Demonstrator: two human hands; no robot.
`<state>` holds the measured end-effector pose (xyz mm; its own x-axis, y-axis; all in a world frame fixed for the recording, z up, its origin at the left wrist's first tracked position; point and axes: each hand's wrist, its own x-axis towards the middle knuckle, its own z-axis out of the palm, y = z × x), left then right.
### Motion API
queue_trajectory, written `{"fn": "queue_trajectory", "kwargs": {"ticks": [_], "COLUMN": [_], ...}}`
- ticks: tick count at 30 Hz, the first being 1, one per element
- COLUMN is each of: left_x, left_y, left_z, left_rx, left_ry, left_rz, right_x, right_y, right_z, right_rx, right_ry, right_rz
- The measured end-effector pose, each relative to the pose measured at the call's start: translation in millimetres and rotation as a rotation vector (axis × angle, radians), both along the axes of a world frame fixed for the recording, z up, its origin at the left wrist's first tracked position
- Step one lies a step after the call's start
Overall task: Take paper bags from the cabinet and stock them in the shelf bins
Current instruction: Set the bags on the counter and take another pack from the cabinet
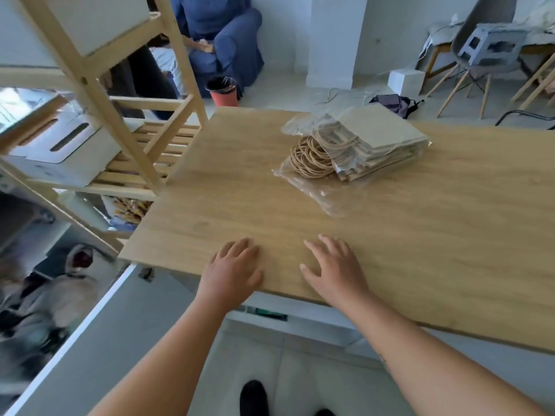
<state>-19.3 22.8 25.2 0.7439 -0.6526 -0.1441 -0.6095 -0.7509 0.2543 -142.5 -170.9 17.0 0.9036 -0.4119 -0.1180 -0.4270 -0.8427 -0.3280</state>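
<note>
wooden table (240, 187), pale grain, both hands flat on its near edge. left hand (232, 273) palm down, fingers loosely spread, clamped on nothing. right hand (333, 270) the same, fingers apart, bare. well apart from both, toward the far side of the table: a stack of brown paper bags (375, 145), lying flat, cord handles (310, 156) bunched toward the left, half out of a clear plastic wrapper (318, 192). off the table's left corner, a wooden shelf (99, 94) with white bins (63, 145) on its slatted tier, handle slots showing. probably a pause between fetching and stocking: bags out on the table, none yet lifted toward the bins. next move likely calls for a reach forward across the table, a grip on part of the stack clear of the slippery wrapper, then a turn left toward the shelf. loose handles apt to snag or drag neighbours along.
</note>
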Motion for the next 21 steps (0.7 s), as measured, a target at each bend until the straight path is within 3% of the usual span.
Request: {"fn": "queue_trajectory", "kwargs": {"ticks": [5,12,17,21], "left_x": [-9.6,-8.5,-21.1,-19.2], "left_y": [33.3,67.5,124.7,174.6], "left_z": [-13.3,-18.8,-34.7,-57.1], "left_rx": [-0.038,-0.067,-0.106,-0.059], "left_ry": [-0.01,-0.07,-0.153,-0.107], "left_rz": [0.041,-0.061,-0.149,-0.081], "right_x": [-14.9,-20.3,-25.8,-23.5], "right_y": [37.6,77.0,140.0,188.9], "right_z": [-18.9,-25.8,-37.0,-60.1], "right_rx": [-0.035,-0.086,-0.129,-0.15], "right_ry": [-0.014,-0.063,-0.227,-0.27], "right_rz": [-0.007,-0.08,-0.016,0.061]}}
